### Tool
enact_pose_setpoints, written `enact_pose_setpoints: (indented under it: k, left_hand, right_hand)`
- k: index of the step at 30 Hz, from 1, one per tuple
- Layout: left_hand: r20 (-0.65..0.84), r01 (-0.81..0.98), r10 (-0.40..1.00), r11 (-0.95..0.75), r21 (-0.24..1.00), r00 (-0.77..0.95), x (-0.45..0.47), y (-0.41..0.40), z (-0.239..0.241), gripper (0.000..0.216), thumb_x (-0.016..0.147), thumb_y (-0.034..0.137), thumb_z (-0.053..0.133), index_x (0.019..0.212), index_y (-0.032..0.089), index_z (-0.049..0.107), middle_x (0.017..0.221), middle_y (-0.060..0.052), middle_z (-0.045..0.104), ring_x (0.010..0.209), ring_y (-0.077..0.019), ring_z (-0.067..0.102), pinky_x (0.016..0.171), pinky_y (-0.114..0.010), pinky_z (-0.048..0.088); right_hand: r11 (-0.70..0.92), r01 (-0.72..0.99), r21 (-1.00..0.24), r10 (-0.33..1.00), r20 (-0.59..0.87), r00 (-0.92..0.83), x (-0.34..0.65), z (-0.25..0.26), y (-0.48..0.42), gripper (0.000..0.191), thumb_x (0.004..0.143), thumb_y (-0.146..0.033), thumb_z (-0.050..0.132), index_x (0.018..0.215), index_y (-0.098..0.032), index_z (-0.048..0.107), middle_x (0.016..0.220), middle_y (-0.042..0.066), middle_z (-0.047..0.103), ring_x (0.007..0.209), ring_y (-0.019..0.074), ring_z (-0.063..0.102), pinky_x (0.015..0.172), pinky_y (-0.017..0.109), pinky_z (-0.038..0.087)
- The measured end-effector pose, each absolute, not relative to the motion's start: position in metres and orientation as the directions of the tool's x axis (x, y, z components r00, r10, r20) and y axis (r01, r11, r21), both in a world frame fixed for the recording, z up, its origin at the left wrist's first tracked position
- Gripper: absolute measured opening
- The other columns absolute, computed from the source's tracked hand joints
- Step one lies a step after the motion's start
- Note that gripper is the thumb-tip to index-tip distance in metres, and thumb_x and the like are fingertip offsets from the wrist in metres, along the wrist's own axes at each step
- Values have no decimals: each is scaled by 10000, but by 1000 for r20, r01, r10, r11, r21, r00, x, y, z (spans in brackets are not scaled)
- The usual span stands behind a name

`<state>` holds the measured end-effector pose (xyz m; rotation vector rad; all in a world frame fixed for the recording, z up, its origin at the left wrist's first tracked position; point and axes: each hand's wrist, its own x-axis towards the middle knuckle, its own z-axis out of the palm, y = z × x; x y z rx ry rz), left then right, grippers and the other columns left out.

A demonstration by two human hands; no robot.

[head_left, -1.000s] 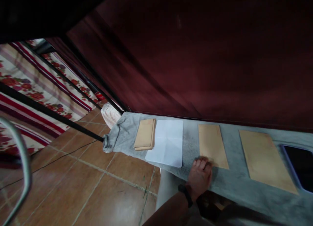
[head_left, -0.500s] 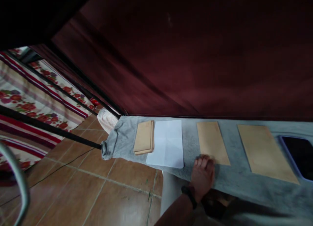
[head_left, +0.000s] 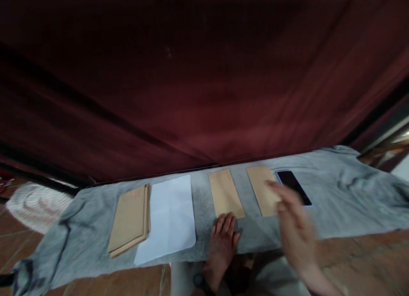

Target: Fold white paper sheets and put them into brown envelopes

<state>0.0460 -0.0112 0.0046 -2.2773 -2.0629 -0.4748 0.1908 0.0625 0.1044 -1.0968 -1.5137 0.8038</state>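
We now see the right hand (head_left: 297, 234), which has come into the lower right of the frame, blurred, with fingers extended in front of the right-hand tan paper sheet (head_left: 259, 187); we cannot tell whether it touches. The left hand (head_left: 223, 240) has loosened from its curl, and its fingers now lie flatter at the near edge of the middle tan sheet (head_left: 225, 191). Our view has swung rightward: the stack of tan paper (head_left: 128, 217) and white sheet (head_left: 171, 219) have slid to the lower left, and the phone (head_left: 294, 187), earlier cut by the right edge, shows more fully right of centre.
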Motion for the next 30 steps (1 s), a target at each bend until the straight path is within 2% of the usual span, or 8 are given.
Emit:
enact_pose_setpoints:
  k: [1,3,5,8,14,18,22,30]
  left_hand:
    - [244,978,966,-131,163,89,47,-11,4,463,1005,293,507,1466,247,521,1499,-53,560,1393,-270,480,1094,-477,477]
    - [239,979,964,-151,140,115,48,-11,4,483,1002,253,494,1484,228,506,1509,-62,551,1419,-269,460,1115,-476,460]
    - [232,981,965,-155,117,124,49,-12,3,516,994,207,474,1510,209,475,1525,-72,536,1439,-267,441,1127,-463,448]
    - [236,987,964,-141,73,121,45,-14,1,558,981,170,451,1538,196,434,1551,-63,508,1455,-251,425,1138,-434,438]
    - [299,995,950,-98,5,92,22,-27,-7,489,1001,256,454,1478,174,526,1512,-69,552,1410,-261,487,1124,-423,452]
    - [342,996,940,-46,74,18,12,-36,-13,455,1021,302,423,1421,159,588,1500,-110,559,1374,-274,527,1098,-431,475]
    - [366,963,923,14,271,-116,14,-27,-17,435,1017,339,424,1375,188,620,1439,-123,607,1312,-288,576,1042,-466,517]
    - [262,681,859,130,720,-440,15,8,-13,467,922,442,507,1274,176,659,1209,-143,714,1140,-314,663,1004,-519,536]
  right_hand:
    - [407,266,-874,913,390,-117,201,98,65,394,929,-201,380,990,-112,759,877,59,787,928,197,734,1136,620,379]
    - [563,358,-745,817,438,-374,209,75,64,331,936,-214,543,1205,-176,732,1227,95,744,1247,212,644,1112,429,491]
    - [686,447,-574,713,408,-571,208,45,59,420,959,-207,542,1368,-183,638,1408,115,637,1342,233,575,1136,438,480]
    - [725,551,-413,684,341,-645,204,10,53,534,976,-232,533,1501,-147,488,1505,133,541,1415,260,495,1178,473,435]
    - [716,611,-337,697,386,-604,212,-2,50,525,986,-264,532,1500,-165,490,1524,98,528,1411,242,496,1194,441,400]
    - [683,643,-348,730,376,-571,221,-2,50,521,981,-210,504,1500,-162,488,1509,95,550,1387,236,516,1177,424,412]
    - [570,685,-453,822,301,-484,216,2,53,523,931,-123,502,1446,-207,544,1479,90,575,1305,252,574,1110,419,476]
    - [202,620,-758,979,176,-103,179,0,75,484,837,-96,509,1285,-190,665,1042,123,706,948,268,697,874,388,585]
